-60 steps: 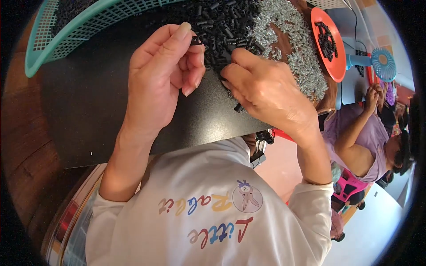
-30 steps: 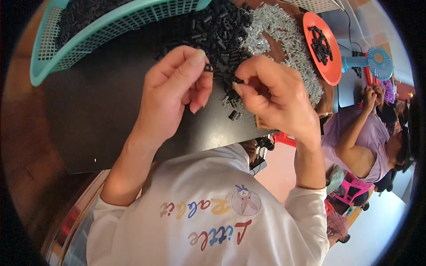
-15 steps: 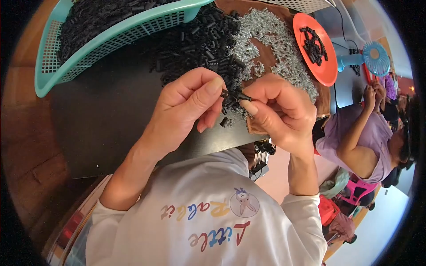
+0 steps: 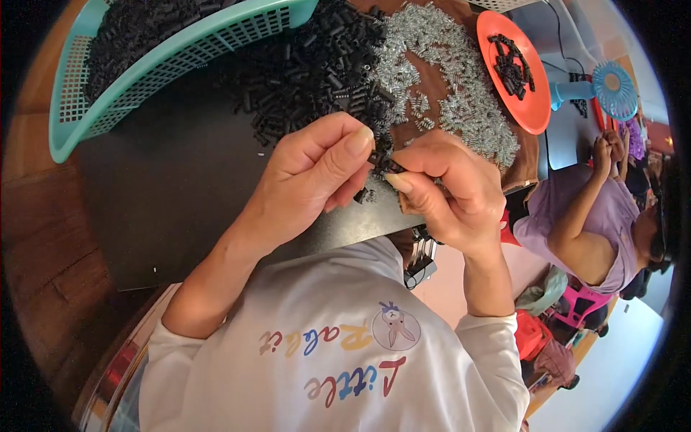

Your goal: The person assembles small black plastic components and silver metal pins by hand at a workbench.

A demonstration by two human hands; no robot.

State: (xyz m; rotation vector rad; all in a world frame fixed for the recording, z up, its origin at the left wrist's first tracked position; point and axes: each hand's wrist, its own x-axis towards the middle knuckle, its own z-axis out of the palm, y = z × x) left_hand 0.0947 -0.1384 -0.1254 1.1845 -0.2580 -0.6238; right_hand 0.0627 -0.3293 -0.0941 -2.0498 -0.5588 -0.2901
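Observation:
Above the near edge of the dark table, my left hand [image 4: 314, 171] is closed in a pinch between thumb and forefinger. What it holds, if anything, is hidden behind the fingertips. Close beside it, my right hand [image 4: 461, 193] pinches a small black plastic piece [image 4: 395, 168], mostly covered by thumb and finger. Just beyond both hands spreads a heap of small black plastic pieces [image 4: 306, 90]. Next to it on the right, many small metal springs [image 4: 471, 101] lie on a brown cloth [image 4: 423, 68].
A teal basket [image 4: 66, 147] full of black pieces stands at the far left. An orange plate [image 4: 538, 108] with black pieces sits at the far right, beside a small blue fan [image 4: 615, 90]. On the right, a person in a purple top [image 4: 558, 216] sits close by.
The fingertips have drawn slightly apart, and the black piece shows less between them. My left hand has shifted a little right. The view has tilted slightly.

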